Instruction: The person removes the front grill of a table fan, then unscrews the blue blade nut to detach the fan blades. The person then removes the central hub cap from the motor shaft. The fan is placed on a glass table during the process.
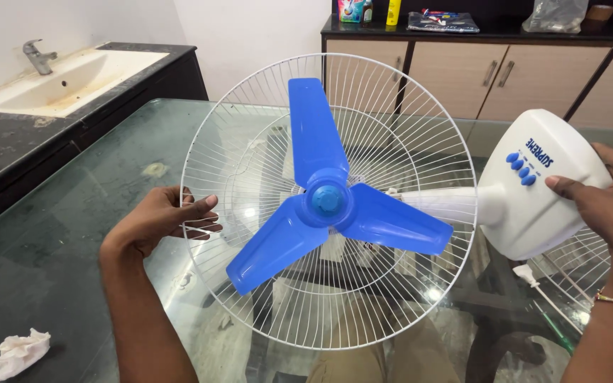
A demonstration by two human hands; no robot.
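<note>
A table fan lies tilted over a glass table [94, 213]. Its three blue blades [331, 202] sit in front of a round white wire guard [250, 128]. My left hand [161, 220] grips the guard's left rim, thumb on the front. My right hand [604, 195] holds the white base [540, 191] with its blue push buttons [521, 169] at the right, thumb beside the buttons. A white stem [441, 202] joins the base to the fan head. A second wire guard [580, 273] shows partly under my right hand.
A crumpled white cloth [19, 351] lies at the table's near left. A black counter with a sink [65, 81] and tap [37, 57] runs along the left. Beige cabinets [498, 78] with items on top stand behind. A white cord [544, 294] trails under the base.
</note>
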